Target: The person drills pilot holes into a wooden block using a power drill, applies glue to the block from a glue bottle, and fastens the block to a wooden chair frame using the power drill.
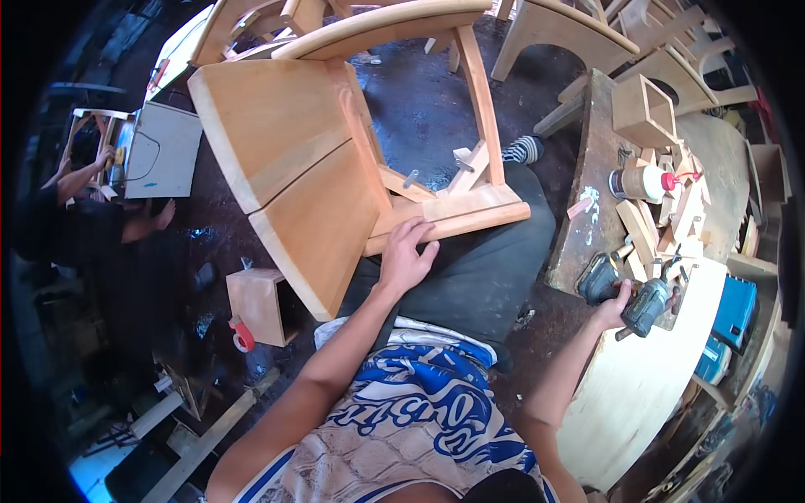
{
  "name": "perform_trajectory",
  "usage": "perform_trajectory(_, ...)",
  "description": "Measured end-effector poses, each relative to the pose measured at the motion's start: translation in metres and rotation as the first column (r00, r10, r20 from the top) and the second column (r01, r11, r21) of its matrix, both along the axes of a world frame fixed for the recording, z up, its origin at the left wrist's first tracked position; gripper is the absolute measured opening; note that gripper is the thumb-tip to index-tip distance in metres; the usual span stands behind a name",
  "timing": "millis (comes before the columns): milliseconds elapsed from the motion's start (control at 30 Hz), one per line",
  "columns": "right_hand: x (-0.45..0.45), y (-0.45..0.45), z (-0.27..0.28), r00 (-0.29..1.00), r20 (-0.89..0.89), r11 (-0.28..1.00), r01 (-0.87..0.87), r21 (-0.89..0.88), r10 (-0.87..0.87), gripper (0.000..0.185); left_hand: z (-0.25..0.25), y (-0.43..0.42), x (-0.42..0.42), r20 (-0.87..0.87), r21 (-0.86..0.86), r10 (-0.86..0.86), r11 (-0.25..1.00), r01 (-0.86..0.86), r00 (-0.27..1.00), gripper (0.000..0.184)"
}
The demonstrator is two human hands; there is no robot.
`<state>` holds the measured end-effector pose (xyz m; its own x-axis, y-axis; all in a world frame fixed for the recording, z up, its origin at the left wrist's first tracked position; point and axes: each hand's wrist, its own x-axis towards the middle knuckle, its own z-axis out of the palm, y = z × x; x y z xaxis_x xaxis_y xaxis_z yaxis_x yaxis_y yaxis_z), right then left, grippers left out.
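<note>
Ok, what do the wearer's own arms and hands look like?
Left hand and right hand: no gloves, no watch or bracelet visible. Arms bare, no sleeves; the sleeveless top is pale with blue patterning, lettering and edging.

woodworking workshop: cordless drill point(646, 308), loose wood offcuts point(639, 228) on stained bench point(594, 117), unpainted wooden furniture pieces point(553, 35) crowding floor point(402, 92).

The right hand point(616, 309) partly hides the drill point(646, 308).
</note>
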<state>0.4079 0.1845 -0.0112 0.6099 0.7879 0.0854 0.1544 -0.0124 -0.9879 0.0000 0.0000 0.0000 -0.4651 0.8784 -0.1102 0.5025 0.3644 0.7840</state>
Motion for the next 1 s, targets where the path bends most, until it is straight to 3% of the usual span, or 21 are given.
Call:
perform_trajectory(67,-0.009,-0.003,0.016,0.978,0.197,0.998,0.058,0.033,-0.063,0.039,0.045,-0.001,0.014,0.069,0.074,0.011,0.997,-0.016,0.998,0.03)
perform_trajectory(100,-0.05,-0.028,0.004,0.988,0.146,0.999,0.05,0.021,-0.053,0.039,0.082,-0.017,-0.014,-0.106,0.187,-0.023,0.982,0.043,0.994,0.028)
perform_trajectory(167,-0.063,-0.055,0.013,0.935,0.318,0.987,0.139,0.082,-0.158,0.038,0.137,-0.027,-0.02,-0.37,0.411,-0.006,0.896,0.169,0.929,0.027)
perform_trajectory(233,-0.091,-0.103,0.026,0.85,0.495,0.984,0.147,0.103,-0.179,0.037,0.172,-0.062,-0.041,-0.532,0.522,0.235,0.847,0.097,0.813,0.029)
perform_trajectory(267,-0.108,-0.115,0.02,0.918,0.393,0.998,0.027,0.051,-0.045,0.033,0.179,-0.069,-0.064,-0.569,0.587,0.348,0.807,0.072,0.745,0.039)
perform_trajectory(300,-0.126,-0.124,0.013,0.958,0.276,0.996,-0.091,0.019,0.082,0.029,0.179,-0.067,-0.082,-0.521,0.623,0.478,0.779,-0.068,0.707,0.056)
perform_trajectory(333,-0.151,-0.123,0.018,0.916,0.313,0.966,-0.255,-0.03,0.251,0.022,0.183,-0.061,-0.093,-0.492,0.554,0.554,0.795,-0.249,0.672,0.074)
perform_trajectory(367,-0.181,-0.114,0.025,0.846,0.343,0.91,-0.405,-0.083,0.408,0.016,0.175,-0.056,-0.104,-0.489,0.561,0.555,0.791,-0.245,0.672,0.074)
perform_trajectory(400,-0.214,-0.1,0.027,0.795,0.347,0.851,-0.526,-0.015,0.497,0.008,0.161,-0.053,-0.113,-0.206,0.517,0.526,0.775,-0.365,0.825,0.079)
perform_trajectory(433,-0.245,-0.087,0.038,0.698,0.347,0.755,-0.655,-0.044,0.626,0.009,0.152,-0.051,-0.119,0.111,0.435,0.471,0.769,-0.468,0.875,0.084)
perform_trajectory(467,-0.269,-0.074,0.032,0.627,0.214,0.653,-0.753,-0.081,0.749,0.01,0.152,-0.05,-0.121,0.122,0.436,0.476,0.763,-0.478,0.871,0.084)
perform_trajectory(533,-0.318,-0.044,0.006,0.428,0.216,0.47,-0.855,-0.217,0.878,0.019,0.155,-0.049,-0.121,0.395,0.385,0.387,0.753,-0.533,0.833,0.087)
perform_trajectory(567,-0.342,-0.029,-0.006,0.333,0.171,0.37,-0.881,-0.293,0.927,0.023,0.155,-0.05,-0.122,0.403,0.389,0.392,0.745,-0.542,0.827,0.087)
perform_trajectory(633,-0.382,-0.001,-0.046,0.151,0.266,0.255,-0.872,-0.417,0.952,0.033,0.156,-0.048,-0.124,0.347,0.422,0.383,0.751,-0.508,0.856,0.083)
perform_trajectory(733,-0.42,0.018,-0.097,0.043,0.35,0.244,-0.796,-0.553,0.936,0.033,0.155,-0.049,-0.127,0.337,0.413,0.403,0.749,-0.519,0.851,0.083)
perform_trajectory(767,-0.427,0.025,-0.102,0.033,0.353,0.238,-0.797,-0.556,0.935,0.033,0.155,-0.047,-0.13,0.325,0.417,0.398,0.754,-0.508,0.858,0.083)
perform_trajectory(833,-0.438,0.03,-0.099,0.039,0.082,0.087,-0.668,-0.739,0.996,0.027,0.156,-0.045,-0.134,0.326,0.419,0.405,0.748,-0.515,0.854,0.083)
perform_trajectory(1000,-0.444,0.031,-0.089,0.033,0.12,0.11,-0.678,-0.727,0.992,0.021,0.157,-0.042,-0.139,0.294,0.406,0.414,0.762,-0.505,0.861,0.083)
